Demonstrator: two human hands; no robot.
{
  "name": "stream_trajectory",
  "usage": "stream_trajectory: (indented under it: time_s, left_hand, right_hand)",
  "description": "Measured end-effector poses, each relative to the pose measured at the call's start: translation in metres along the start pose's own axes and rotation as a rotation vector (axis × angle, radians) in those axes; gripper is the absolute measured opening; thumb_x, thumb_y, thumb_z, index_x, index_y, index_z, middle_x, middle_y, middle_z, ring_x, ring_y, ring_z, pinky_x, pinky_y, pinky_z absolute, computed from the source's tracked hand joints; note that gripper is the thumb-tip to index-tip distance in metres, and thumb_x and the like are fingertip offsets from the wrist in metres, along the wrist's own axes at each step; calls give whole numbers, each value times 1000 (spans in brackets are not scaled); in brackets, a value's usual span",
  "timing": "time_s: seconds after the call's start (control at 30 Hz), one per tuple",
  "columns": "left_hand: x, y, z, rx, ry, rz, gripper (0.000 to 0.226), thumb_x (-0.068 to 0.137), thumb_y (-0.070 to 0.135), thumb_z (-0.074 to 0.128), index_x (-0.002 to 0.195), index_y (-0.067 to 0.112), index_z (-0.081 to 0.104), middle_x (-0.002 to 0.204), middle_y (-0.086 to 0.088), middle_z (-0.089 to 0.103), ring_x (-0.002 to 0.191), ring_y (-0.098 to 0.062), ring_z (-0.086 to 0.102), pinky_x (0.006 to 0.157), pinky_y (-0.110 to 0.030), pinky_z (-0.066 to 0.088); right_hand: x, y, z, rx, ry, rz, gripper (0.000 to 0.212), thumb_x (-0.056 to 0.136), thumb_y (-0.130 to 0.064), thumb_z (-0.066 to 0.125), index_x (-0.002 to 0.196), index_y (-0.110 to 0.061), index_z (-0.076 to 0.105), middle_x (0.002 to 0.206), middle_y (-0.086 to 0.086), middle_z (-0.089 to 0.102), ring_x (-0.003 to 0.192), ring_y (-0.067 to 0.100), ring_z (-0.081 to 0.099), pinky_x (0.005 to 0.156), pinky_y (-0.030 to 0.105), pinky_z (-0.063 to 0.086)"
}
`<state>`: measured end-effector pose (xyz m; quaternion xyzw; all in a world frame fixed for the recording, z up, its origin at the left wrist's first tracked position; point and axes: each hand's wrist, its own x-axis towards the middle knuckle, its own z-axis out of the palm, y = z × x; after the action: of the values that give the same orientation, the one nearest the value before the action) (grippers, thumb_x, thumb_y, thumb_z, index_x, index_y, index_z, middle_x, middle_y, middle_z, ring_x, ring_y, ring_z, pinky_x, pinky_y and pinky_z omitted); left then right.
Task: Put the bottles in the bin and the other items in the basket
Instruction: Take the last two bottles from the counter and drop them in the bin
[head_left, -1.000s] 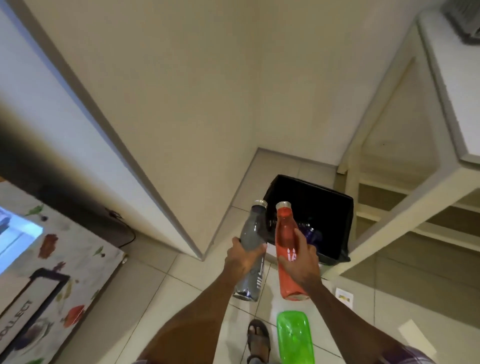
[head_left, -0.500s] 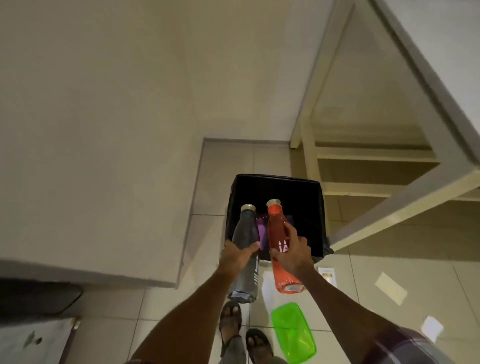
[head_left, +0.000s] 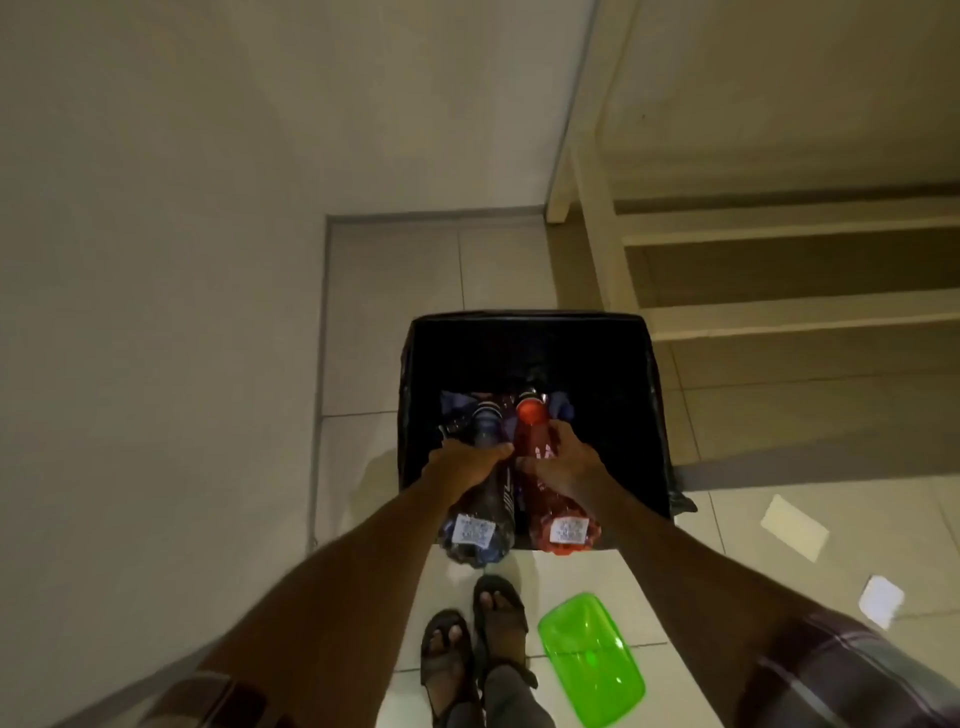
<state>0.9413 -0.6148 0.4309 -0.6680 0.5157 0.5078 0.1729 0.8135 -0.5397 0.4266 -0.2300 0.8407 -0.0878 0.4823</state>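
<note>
Bottles now tipped cap-first into the black square bin (head_left: 530, 332), centre frame.
Left hand (head_left: 465, 462) grips the dark grey bottle (head_left: 480, 514), right hand (head_left: 563, 462) the red one (head_left: 540, 441); releasing comes next.

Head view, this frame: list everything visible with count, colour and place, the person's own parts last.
bin: 1, black, on the floor by the wall corner, left of the shelf frame
grey bottle: 1, dark grey, cap pointing down into the bin
red bottle: 1, red with red cap, beside the grey one, cap pointing down into the bin
items inside the bin: count unclear, bluish-purple, at the bottom
green container: 1, bright green, on the floor by the feet
paper scraps: 2, white, on the floor at right
shelf frame: 1, cream, at right
sandalled feet: 2, dark sandals, bottom centre
left hand: gripping the grey bottle
right hand: gripping the red bottle
</note>
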Motion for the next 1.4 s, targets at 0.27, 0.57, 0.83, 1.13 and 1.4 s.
stream_trajectory:
  time_s: [0.27, 0.57, 0.83, 1.13, 1.4]
  left_hand:
    - [94, 18, 30, 113, -122, 35, 81, 80, 57, 63, 141, 10, 38, 134, -19, 52, 119, -34, 55, 104, -44, 44]
    - [77, -28, 59, 153, 199, 271, 51, 91, 43, 53, 133, 16, 44, 130, -9, 54, 120, -28, 54, 100, -49, 45]
    - [2, -33, 48, 160, 277, 269, 40, 94, 40, 49, 123, 12, 49, 116, -9, 56, 106, -27, 58, 93, -43, 49]
    - [-101, -28, 6, 461, 423, 511, 43, 97, 41, 39, 133, 19, 43, 127, 0, 54, 120, -16, 51, 107, -38, 38]
    - [-212, -52, -24, 599, 434, 666, 51, 96, 45, 42, 141, 24, 32, 144, 2, 39, 138, -18, 33, 119, -47, 16]
  right_hand:
    - [100, 15, 15, -50, -76, 46, 67, 83, -44, 68, 142, -28, 40, 132, 12, 55, 117, 31, 56, 100, 41, 46]
    - [76, 52, 32, -124, 41, -49, 55, 88, -35, 64, 138, -26, 43, 126, 11, 58, 116, 31, 57, 98, 43, 50]
    - [-2, 50, 25, -149, 80, -167, 55, 91, -37, 55, 141, -22, 38, 124, 10, 58, 111, 28, 58, 95, 40, 52]
    - [-104, 21, -11, -322, 291, -321, 53, 93, -49, 43, 139, -23, 37, 137, 3, 48, 126, 20, 45, 111, 36, 34]
    - [-218, 21, -28, -403, 440, -329, 62, 96, -54, 35, 148, -20, 27, 150, 6, 36, 140, 24, 31, 118, 41, 23]
